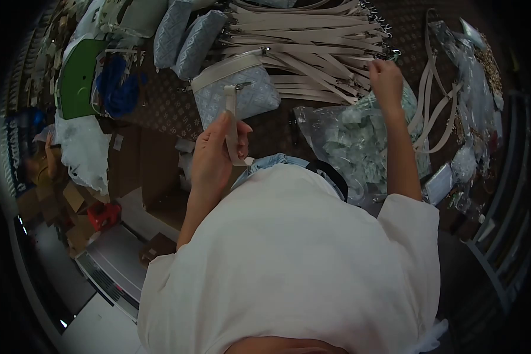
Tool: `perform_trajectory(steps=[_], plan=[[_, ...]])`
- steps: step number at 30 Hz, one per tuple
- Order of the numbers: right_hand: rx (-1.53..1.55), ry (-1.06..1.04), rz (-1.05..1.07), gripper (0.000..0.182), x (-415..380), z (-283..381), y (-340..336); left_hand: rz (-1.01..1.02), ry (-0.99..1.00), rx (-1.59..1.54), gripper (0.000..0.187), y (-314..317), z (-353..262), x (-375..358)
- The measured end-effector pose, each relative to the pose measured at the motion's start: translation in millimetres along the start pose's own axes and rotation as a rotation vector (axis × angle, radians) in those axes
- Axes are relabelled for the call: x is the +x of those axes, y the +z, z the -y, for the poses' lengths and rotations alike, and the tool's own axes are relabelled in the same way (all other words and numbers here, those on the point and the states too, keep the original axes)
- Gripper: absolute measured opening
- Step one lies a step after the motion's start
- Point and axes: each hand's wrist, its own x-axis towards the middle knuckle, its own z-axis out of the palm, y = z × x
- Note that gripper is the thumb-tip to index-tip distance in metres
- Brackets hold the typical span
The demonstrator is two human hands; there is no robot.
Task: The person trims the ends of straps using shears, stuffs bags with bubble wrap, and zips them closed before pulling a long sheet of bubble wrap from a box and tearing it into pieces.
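Note:
A short beige strap [231, 135] with a metal clasp at its upper end is pinched in my left hand [211, 156]. Just beyond it lies a silvery-grey patterned bag [209, 97] with a beige top band. My right hand [387, 85] reaches to the clasp ends of a pile of long beige straps [301, 32]. Its fingers are closed together, and whatever is between them is hidden. Below that hand sits a clear plastic bag [360, 138] full of small pale green packets.
Two rolled grey patterned pieces [197, 47] lie at the back. On the left are a green piece [79, 79], blue cord [118, 85] and an open cardboard box [159, 177]. Loose straps [433, 82] and clear plastic [478, 100] cover the right side. Another person [41, 165] is at far left.

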Motion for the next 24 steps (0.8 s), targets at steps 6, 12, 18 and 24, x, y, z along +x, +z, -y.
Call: perform_trajectory(steps=[6,12,18,24], plan=[[0.497,-0.288,0.637,0.021,-98.0,137.9,37.7,0.024,0.055,0.124,0.035,11.0,-3.7,-6.0],[0.038,-0.133,0.855,0.028,-114.6,132.1,57.9,0.05,0.048,0.124,0.032,14.6,-18.8,-27.4],[0.231,-0.009,0.587,0.024,-119.4,116.3,56.4,0.106,0.02,0.078,0.032,7.3,-23.9,-40.6],[1.05,0.317,0.296,0.011,-79.4,163.3,-76.8,0.134,0.087,0.153,0.03,5.6,-20.6,-46.7]])
